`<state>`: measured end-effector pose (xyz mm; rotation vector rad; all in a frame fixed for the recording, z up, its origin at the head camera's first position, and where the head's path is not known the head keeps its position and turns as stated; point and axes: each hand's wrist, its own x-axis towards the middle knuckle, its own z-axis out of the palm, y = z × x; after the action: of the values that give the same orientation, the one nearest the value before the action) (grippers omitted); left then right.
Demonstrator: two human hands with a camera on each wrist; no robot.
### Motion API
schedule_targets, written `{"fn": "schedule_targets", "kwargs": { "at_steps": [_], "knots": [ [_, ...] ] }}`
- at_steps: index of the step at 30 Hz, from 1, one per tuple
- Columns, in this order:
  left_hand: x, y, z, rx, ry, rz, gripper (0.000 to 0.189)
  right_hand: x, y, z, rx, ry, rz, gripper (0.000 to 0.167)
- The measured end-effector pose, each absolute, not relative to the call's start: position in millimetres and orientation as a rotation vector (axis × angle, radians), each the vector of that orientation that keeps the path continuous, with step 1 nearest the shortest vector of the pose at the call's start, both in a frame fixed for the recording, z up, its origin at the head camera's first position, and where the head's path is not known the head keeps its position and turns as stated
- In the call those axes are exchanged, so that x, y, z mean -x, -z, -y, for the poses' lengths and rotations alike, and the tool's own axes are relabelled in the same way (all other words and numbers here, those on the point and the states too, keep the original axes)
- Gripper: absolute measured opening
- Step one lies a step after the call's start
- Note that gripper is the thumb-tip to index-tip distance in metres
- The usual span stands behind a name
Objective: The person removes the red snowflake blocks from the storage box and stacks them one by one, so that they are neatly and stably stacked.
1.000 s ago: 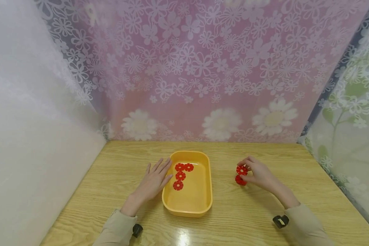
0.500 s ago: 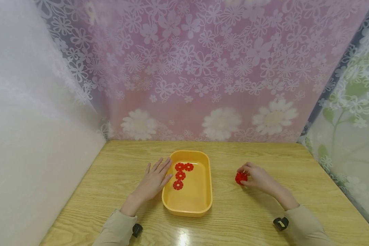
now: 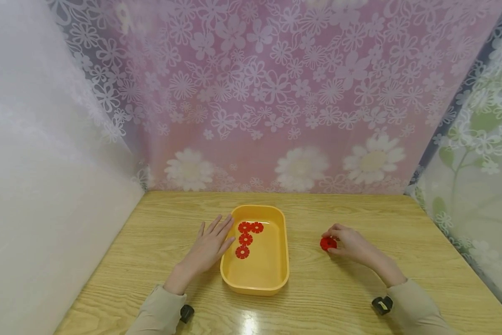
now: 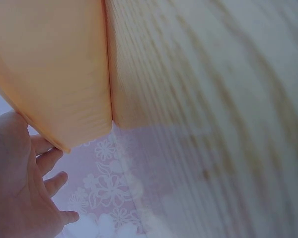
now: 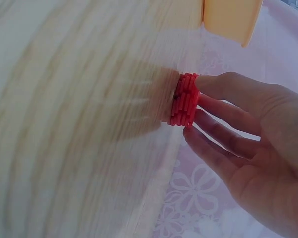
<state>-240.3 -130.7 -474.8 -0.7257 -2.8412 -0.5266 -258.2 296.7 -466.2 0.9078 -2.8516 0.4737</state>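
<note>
As the right hand [image 3: 352, 244] pinches, discs [image 5: 186, 101] lie between.

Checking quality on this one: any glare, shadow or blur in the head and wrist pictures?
Head: a bright glare spot on the table in front of the yellow tray, soft shadow beside the right forearm; left wrist: bluish haze, table grain blurred toward the picture's right, left hand dim; right wrist: table grain blurred too, a dark patch, shadow or reflection, beside the red stack.
</note>
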Motion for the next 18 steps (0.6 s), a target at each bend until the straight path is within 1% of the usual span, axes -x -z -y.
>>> {"fn": "schedule_targets", "kwargs": {
  "at_steps": [5,13,18],
  "knots": [
    [240.4,474.7,130.7,0.729,0.531,2.837,0.058,257.1,465.5,-297.2,-0.897,-0.497,2.857,0.031],
    [239.9,474.4,130.8,0.725,0.515,2.847,0.059,254.9,457.4,-298.8,-0.819,-0.694,2.791,0.023],
    [239.7,474.3,130.7,0.726,0.504,2.851,0.059,257.5,457.3,-295.9,-0.779,-0.73,2.713,0.023]
  ]
}}
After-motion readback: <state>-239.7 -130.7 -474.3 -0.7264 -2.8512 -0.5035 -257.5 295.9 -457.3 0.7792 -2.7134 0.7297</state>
